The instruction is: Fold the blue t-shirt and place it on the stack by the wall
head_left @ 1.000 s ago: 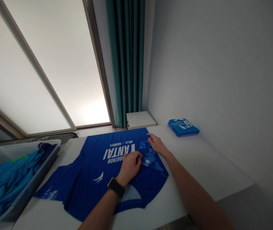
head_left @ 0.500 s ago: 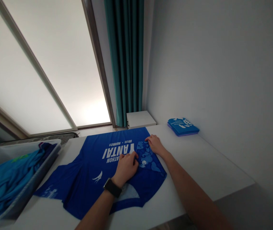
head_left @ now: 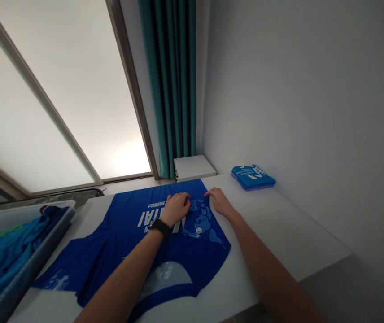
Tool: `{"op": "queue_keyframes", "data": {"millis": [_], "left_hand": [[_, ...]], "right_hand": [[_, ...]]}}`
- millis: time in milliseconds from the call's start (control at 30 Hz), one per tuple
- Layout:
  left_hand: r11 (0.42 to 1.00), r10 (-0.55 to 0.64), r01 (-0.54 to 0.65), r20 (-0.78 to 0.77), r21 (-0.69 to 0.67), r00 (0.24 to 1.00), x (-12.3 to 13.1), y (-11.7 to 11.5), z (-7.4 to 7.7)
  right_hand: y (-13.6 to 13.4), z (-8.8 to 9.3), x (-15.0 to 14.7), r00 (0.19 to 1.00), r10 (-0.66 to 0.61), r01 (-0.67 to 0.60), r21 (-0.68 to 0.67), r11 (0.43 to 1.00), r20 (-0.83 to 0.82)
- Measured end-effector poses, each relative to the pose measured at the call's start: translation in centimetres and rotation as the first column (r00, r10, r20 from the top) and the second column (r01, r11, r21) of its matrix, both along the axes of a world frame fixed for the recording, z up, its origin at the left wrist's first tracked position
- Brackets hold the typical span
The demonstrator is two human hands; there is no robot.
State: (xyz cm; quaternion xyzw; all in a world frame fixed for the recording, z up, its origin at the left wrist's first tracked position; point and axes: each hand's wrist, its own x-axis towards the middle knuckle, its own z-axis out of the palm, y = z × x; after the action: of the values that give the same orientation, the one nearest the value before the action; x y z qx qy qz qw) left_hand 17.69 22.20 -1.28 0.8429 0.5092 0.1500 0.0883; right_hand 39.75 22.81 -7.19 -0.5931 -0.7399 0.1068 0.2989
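Note:
A blue T-shirt [head_left: 165,251] with white lettering lies spread on the white table, its neck opening towards me. Its patterned right-side sleeve [head_left: 202,224] is folded inward over the body. My left hand [head_left: 176,208], a dark watch on its wrist, is over the lettering with bent fingers at the inner corner of that sleeve. At the shirt's right edge, my right hand [head_left: 221,202] has thumb and forefinger closed on the fabric by the sleeve's outer corner. The left fingertips are partly hidden. The other sleeve [head_left: 57,273] stretches out flat to the left.
A clear plastic bin [head_left: 44,269] with rumpled blue clothes stands on the left. Folded blue garments [head_left: 253,177] are stacked at the table's far right, near the wall. Beyond the table are a white cabinet [head_left: 194,167] and a green curtain [head_left: 175,89].
My left hand has slid away from me along the folded sleeve's inner edge to its far corner. My right hand stays at the shirt's edge. The view has shifted slightly.

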Motion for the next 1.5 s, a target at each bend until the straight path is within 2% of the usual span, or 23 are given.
{"op": "queue_keyframes", "data": {"millis": [233,400,633,900,1167,1233,1400,1500], "left_hand": [[1.000,-0.020,0.020,0.026,0.000,0.999,1.7,1.1,-2.4],[1.000,0.013,-0.013,0.092,0.001,0.996,1.9,1.4,-3.3],[1.000,0.017,-0.011,0.207,-0.027,0.978,1.6,1.9,-3.9],[1.000,-0.017,0.016,0.232,0.009,0.973,1.6,1.6,-4.1],[1.000,-0.011,0.014,0.252,-0.008,0.968,1.4,2.0,-4.2],[1.000,-0.011,0.014,0.254,-0.010,0.967,1.4,1.9,-4.2],[1.000,-0.007,0.010,0.253,-0.010,0.967,1.5,1.7,-4.0],[1.000,-0.006,0.003,0.240,0.014,0.971,1.5,1.6,-3.9]], "right_hand": [[-0.2,-0.6,-0.1,0.996,-0.046,0.049,-0.032,0.998,0.077],[-0.3,-0.5,-0.4,0.989,-0.074,0.081,-0.050,0.995,0.131],[-0.4,-0.1,-0.6,0.972,-0.121,0.135,-0.055,0.989,0.202],[-0.8,0.2,-1.4,0.941,-0.189,0.205,-0.029,0.978,0.281],[-0.7,0.4,0.0,0.936,-0.259,0.268,-0.005,0.963,0.237],[-0.7,0.4,0.2,0.943,-0.251,0.256,0.003,0.967,0.217],[-0.4,0.3,-0.4,0.987,-0.072,0.068,0.033,0.997,0.145],[-0.4,0.2,-0.8,0.981,-0.084,0.082,0.018,0.996,0.177]]}}
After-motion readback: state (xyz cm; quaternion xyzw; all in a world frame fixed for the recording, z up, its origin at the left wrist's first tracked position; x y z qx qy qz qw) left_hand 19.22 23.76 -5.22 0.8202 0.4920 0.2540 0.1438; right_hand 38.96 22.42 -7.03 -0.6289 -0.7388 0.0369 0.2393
